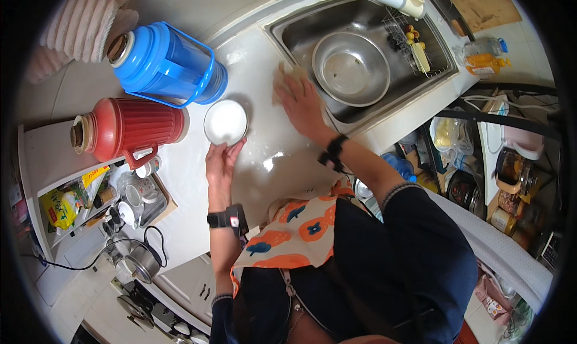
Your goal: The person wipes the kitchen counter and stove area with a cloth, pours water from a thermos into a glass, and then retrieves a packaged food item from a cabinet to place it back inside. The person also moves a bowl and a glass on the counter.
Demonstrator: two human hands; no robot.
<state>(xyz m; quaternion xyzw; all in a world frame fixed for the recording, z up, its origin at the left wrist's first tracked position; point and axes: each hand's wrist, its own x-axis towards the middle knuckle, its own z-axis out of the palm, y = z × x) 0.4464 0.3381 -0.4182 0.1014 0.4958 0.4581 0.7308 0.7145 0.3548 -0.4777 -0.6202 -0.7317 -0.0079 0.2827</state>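
Note:
My left hand (221, 159) grips the near rim of a small white bowl (226, 124) above the countertop. The bowl's inside is bright and shows no contents. Beside the sink's left edge, my right hand (298, 101) presses a tan cloth (280, 75) on the white countertop (266, 163). Hand and cloth are blurred, and most of the cloth is hidden under the palm. Wet, shiny patches mark the counter between my hands.
A blue thermos flask (162, 69) and a red thermos flask (135, 125) stand left of the bowl. The steel sink (297, 42) holds a metal basin (350, 69) and a wire rack (435, 64). Mugs sit on a tray (157, 202), near an electric kettle (142, 260).

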